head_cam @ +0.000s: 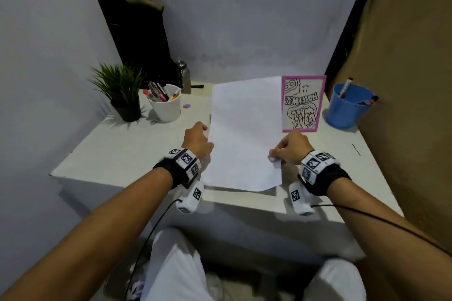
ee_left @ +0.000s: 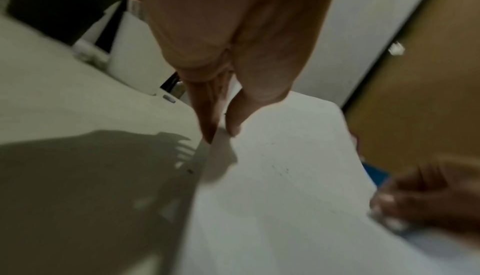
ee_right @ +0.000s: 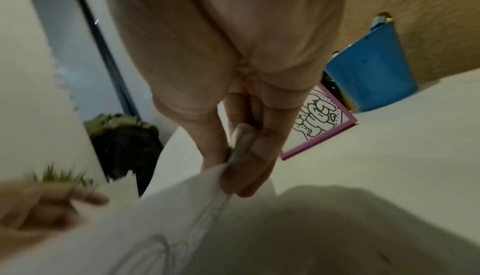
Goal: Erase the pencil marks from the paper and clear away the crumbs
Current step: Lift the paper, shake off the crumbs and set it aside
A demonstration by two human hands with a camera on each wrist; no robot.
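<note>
A white sheet of paper (head_cam: pixel 244 134) is held tilted just above the white table (head_cam: pixel 122 151), its far edge raised. My left hand (head_cam: pixel 207 131) pinches the sheet's left edge, thumb (ee_left: pixel 233 123) on top and fingers (ee_left: pixel 207 127) underneath. My right hand (head_cam: pixel 275 157) pinches the right edge near the front corner. A greyish-white eraser (ee_right: pixel 242 142) appears wedged between its thumb and fingers, against the paper (ee_right: pixel 130 228). Faint pencil traces show on the paper (ee_left: pixel 285 176). The wrist views are blurred.
At the back left stand a potted plant (head_cam: pixel 119 90), a white cup of pens (head_cam: pixel 165 105) and a metal bottle (head_cam: pixel 184 76). A pink-framed drawing (head_cam: pixel 303 104) and a blue cup (head_cam: pixel 347 107) stand back right, near a brown wall. A small purple piece (head_cam: pixel 186 106) lies by the white cup.
</note>
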